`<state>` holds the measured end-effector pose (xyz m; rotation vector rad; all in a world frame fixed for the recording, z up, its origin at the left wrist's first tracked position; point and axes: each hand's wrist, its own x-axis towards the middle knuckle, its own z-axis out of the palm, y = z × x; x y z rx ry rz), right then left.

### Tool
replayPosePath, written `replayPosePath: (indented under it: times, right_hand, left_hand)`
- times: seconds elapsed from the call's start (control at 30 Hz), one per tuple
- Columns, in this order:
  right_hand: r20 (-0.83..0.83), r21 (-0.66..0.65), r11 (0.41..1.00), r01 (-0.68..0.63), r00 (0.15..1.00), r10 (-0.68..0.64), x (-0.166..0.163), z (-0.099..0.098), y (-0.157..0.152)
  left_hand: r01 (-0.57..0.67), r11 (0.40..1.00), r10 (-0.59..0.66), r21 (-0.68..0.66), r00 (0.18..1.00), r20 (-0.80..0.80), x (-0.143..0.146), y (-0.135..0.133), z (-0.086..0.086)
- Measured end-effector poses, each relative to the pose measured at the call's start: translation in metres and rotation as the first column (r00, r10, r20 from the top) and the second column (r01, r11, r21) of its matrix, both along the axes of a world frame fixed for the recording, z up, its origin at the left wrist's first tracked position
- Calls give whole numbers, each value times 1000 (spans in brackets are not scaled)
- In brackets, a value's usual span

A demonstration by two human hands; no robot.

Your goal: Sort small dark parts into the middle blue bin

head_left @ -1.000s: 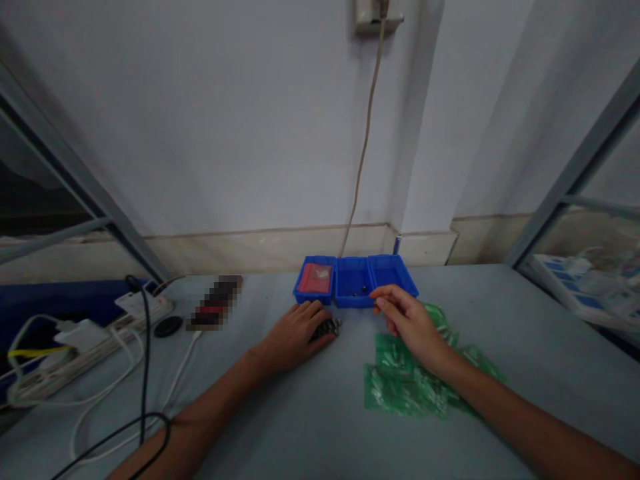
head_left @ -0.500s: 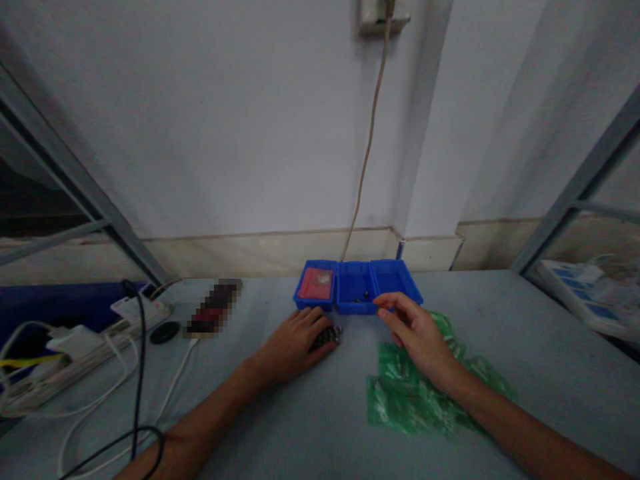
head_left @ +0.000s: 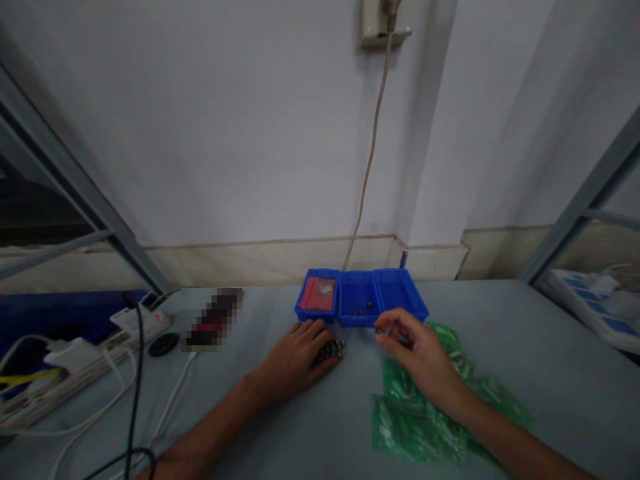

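A pale wall [head_left: 225, 133] is seen at the back, with a grey table [head_left: 310, 427] set against it and slanted metal frame bars [head_left: 75, 193] at the sides. A beige cord [head_left: 373, 147] is hung from a wall socket [head_left: 385, 27] down to the table's far edge. A heap of green plastic bags [head_left: 415, 427] is spread on the table at the right, partly covered by the right forearm. Three blue bins are lined up side by side near the far edge: something red is held in the left bin [head_left: 315, 316], a few small dark bits are seen in the middle bin [head_left: 357, 298], and the right bin [head_left: 400, 297] is set just beyond the green bags. A white power strip [head_left: 140, 320] with cables and a black disc [head_left: 163, 344] are placed at the left, well apart from the bins. The left hand [head_left: 295, 360] is laid palm down in front of the left bin, its fingers curved over a pile of small dark metal parts [head_left: 334, 349]; whether any of them is gripped cannot be told. The right hand [head_left: 425, 360] is raised slightly above the green bags, just in front of the middle and right bins, with thumb and forefinger pinched together on a small dark piece [head_left: 380, 330], while the other fingers are loosely curled. The pile is found on the table between the two hands, just before the gap between the left and middle bins.
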<state>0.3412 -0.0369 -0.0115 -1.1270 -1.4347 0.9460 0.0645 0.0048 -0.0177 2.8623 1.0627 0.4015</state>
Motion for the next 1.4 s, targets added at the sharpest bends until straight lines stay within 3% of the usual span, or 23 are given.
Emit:
replayPosePath:
  times: [0.2,0.37,0.5,0.63,0.77,0.83,0.97,1.03,1.13,1.27,1.4]
  right_hand:
    - [-329,-235,955,-179,940,96,-1,-6,1]
    - [-425,-275,934,-227,900,93,-2,-5,1]
    - [-275,-213,967,-137,959,76,-2,-4,1]
    - [-14,-43,998,-43,999,42,-1,-6,-2]
    - [196,192,981,2,980,-40,-2,-7,-6]
    - [218,221,975,-6,975,-44,-2,-5,-9]
    - [44,25,997,-76,996,75,-4,1,-12]
    - [-96,-125,976,-180,981,168,-4,4,-11]
    - [-280,-264,929,-261,942,185,-5,3,-9]
    - [-452,-334,894,-299,883,126,-5,0,-6]
    - [-516,-351,883,-311,851,95,-3,3,-5]
  left_hand:
    - [4,1000,-4,-14,1000,-10,1,0,1]
    - [3,1000,-3,10,1000,-4,0,0,0]
    - [-11,1000,10,-3,1000,-11,0,0,-1]
    - [-11,1000,11,-11,1000,-5,0,-1,1]
    - [-7,1000,7,1,1000,4,0,0,0]
    - [-10,1000,10,4,1000,4,0,0,-1]
    - [-12,1000,12,-3,1000,-5,-1,0,-2]
    - [-14,1000,14,-2,1000,-6,-1,0,-2]
    - [-10,1000,10,-6,1000,1,-1,0,-2]
    - [0,1000,0,-8,1000,7,-1,0,-1]
    - [-7,1000,7,-10,1000,-7,-1,1,-2]
